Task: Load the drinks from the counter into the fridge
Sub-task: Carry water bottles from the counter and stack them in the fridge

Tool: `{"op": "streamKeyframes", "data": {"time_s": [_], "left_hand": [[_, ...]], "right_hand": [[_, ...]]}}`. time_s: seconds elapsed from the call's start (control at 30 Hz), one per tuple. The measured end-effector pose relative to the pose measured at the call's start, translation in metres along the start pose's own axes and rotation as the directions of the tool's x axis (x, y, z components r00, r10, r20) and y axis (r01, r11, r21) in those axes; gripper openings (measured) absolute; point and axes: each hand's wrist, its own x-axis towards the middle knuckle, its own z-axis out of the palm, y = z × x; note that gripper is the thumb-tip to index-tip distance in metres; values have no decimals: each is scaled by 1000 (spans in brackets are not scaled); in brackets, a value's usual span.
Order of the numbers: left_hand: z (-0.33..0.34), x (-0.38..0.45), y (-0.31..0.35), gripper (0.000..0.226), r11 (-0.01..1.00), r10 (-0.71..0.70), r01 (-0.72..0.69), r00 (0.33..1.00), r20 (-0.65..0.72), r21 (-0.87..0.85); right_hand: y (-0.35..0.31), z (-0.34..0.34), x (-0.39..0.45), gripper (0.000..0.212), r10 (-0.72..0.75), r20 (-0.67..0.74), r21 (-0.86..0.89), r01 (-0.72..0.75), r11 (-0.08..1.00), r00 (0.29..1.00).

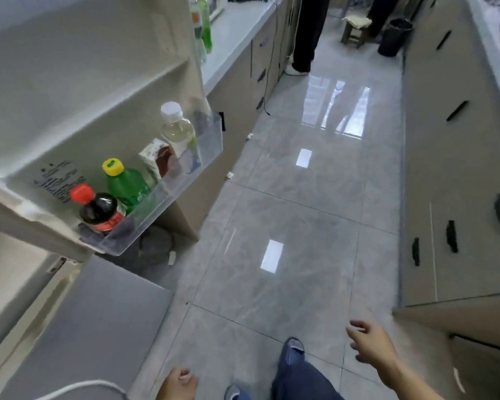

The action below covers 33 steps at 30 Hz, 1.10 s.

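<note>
The open fridge door fills the upper left. Its clear door shelf holds a dark cola bottle with a red cap, a green bottle with a yellow cap, a small carton and a clear bottle with a white cap. Two more bottles stand on the grey counter behind the door. My left hand hangs low with loosely curled fingers, holding nothing. My right hand is out over the floor, fingers spread and empty.
A lower fridge door stands below the shelf. Cabinets with black handles line the right side. Glossy grey floor tiles run between. A person's legs, a stool and a black bin are at the far end.
</note>
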Motion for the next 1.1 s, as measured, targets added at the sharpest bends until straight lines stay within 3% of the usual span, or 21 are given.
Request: {"op": "streamKeyframes", "data": {"time_s": [0.23, 0.47, 0.77, 1.1], "left_hand": [[19, 48, 116, 23, 996, 88, -89, 996, 17, 21], [57, 74, 224, 23, 999, 52, -52, 999, 10, -2], [74, 106, 308, 18, 994, -36, 27, 995, -93, -102], [40, 202, 423, 12, 929, -226, 169, 963, -143, -330]], "right_hand": [[70, -47, 19, 26, 268, -68, 100, -261, 960, 961], [39, -104, 76, 26, 368, -21, 135, -362, 922, 930], [-149, -143, 201, 21, 93, 57, 112, -99, 989, 994], [-380, -109, 308, 15, -139, 155, 12, 138, 990, 978]]}}
